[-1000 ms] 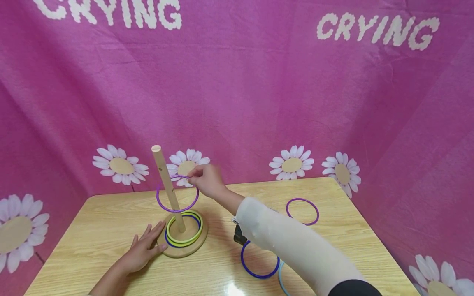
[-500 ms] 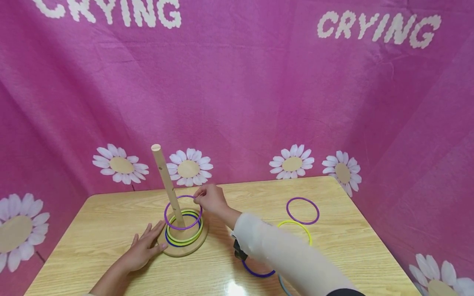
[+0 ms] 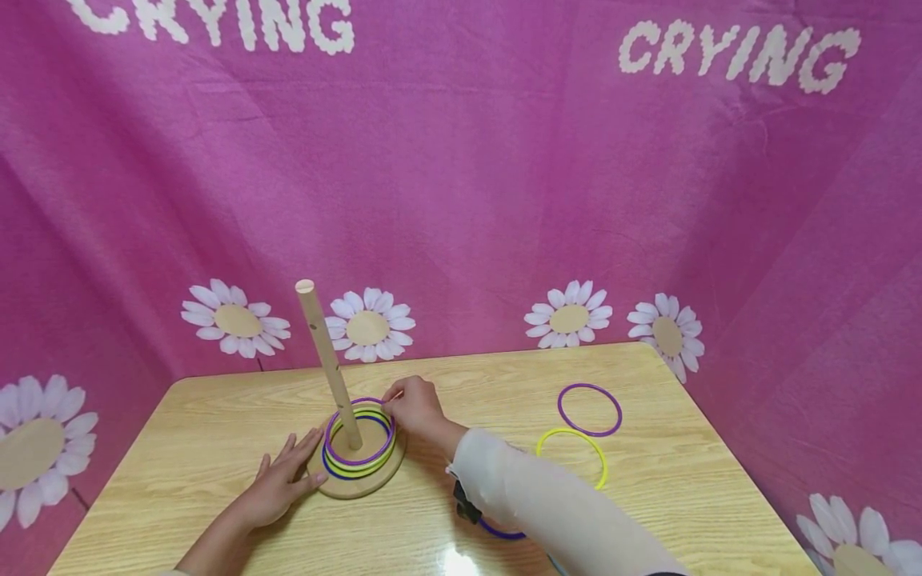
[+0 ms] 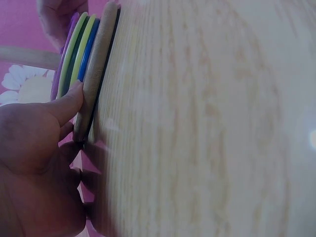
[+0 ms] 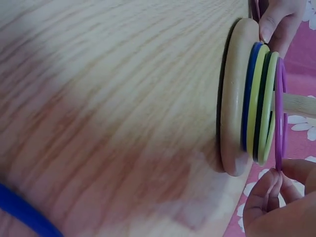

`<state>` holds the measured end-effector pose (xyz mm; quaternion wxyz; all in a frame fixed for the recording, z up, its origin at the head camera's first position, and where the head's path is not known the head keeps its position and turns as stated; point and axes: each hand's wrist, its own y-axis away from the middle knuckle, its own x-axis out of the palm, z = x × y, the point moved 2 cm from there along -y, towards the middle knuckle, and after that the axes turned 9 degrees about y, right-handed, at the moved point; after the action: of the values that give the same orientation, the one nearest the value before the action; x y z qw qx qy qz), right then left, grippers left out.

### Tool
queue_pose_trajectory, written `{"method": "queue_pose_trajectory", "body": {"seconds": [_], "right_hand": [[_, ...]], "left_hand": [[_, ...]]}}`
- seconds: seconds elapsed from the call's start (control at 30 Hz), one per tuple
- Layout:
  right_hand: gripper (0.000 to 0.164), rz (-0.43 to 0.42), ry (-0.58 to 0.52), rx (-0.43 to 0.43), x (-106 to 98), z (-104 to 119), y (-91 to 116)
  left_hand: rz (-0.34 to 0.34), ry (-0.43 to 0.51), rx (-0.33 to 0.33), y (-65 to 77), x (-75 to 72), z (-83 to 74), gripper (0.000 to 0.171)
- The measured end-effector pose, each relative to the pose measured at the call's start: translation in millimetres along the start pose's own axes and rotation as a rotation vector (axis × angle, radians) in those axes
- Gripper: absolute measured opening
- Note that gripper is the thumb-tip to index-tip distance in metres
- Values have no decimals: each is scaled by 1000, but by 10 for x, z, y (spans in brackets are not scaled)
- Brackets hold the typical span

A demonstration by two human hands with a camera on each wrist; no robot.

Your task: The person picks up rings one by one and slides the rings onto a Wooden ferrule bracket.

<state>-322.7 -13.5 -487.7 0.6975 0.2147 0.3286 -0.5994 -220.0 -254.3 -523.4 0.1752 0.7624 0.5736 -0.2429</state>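
In the head view a wooden peg stand has an upright post [image 3: 327, 360] on a round base [image 3: 353, 490]. My right hand [image 3: 418, 408] pinches a purple ring [image 5: 279, 113] between thumb and fingers at its right side. That ring encircles the post, close over a stack of rings low on it. The right wrist view shows the stack: a blue ring [image 5: 250, 98] lowest, then a yellow ring [image 5: 256, 103], a dark green ring [image 5: 262, 111] and a yellow-green ring [image 5: 269, 111]. My left hand [image 3: 277, 488] touches the base's left edge, fingers extended, thumb against the rim.
To the right on the wooden table [image 3: 216, 424] lie another purple ring [image 3: 619, 410] and a yellow ring [image 3: 604, 464]. A blue ring [image 3: 500, 534] is partly hidden beneath the right sleeve [image 3: 547, 496]. Behind the table hangs a pink curtain [image 3: 461, 200] with daisies.
My right hand has lowered the purple ring along the post, from about mid-height to just over the stack. The yellow ring has come into sight past the sleeve. My left hand has stayed put.
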Motion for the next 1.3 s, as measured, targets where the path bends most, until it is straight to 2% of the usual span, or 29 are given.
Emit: {"method": "queue_pose_trajectory", "body": {"seconds": [0.53,0.8,0.97,1.3], "right_hand": [[6,-4,8,4,75,-76,65],[4,9,-55,11,86,-100,98],[4,23,-129,29,23,-110,116],[4,10,-116,-21,-157,-237,117]], "left_hand": [[4,7,-10,-1,-1,-13,76],[10,7,-15,1,1,-17,76],[8,12,-21,2,2,-24,77],[28,32,-35,-7,1,-19,78]]}}
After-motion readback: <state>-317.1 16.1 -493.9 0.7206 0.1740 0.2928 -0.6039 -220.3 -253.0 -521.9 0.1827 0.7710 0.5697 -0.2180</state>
